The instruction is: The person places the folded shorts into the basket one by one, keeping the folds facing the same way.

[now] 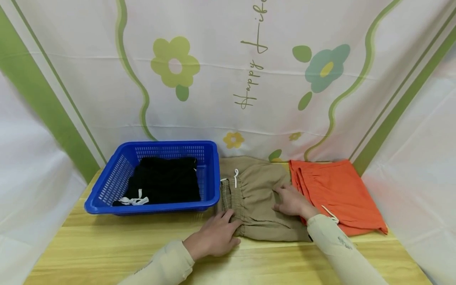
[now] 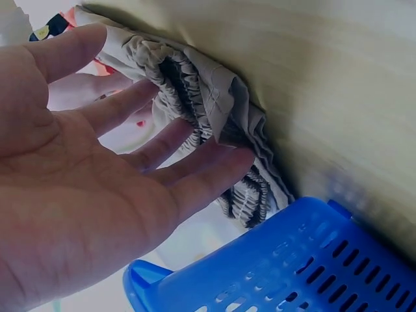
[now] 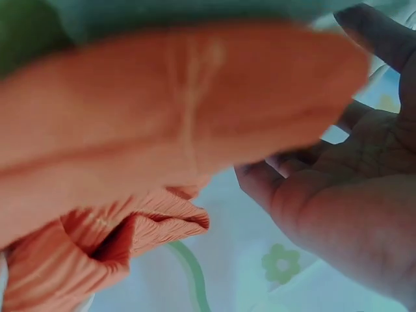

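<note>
Khaki garment (image 1: 258,204) lies on worktop (image 1: 270,261) between blue basket (image 1: 153,209) and orange garment (image 1: 338,190). Left hand (image 1: 215,235), fingers apart, rests at khaki waistband (image 1: 236,198); right hand (image 1: 293,201), fingers loosely extended, touches the khaki's leg side. Both seem placed to keep it flat.

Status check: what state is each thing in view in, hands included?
Blue rectangular plastic basket: upright, black garment inside
Black cloth garment: folded, inside the basket
Tan cloth garment: wrinkled, lying flat, waistband toward the basket
Orange cloth garment: folded, lying flat
Left hand: fingers extended, at tan garment's edge
Right hand: thumb and forefinger apart, at tan garment
</note>
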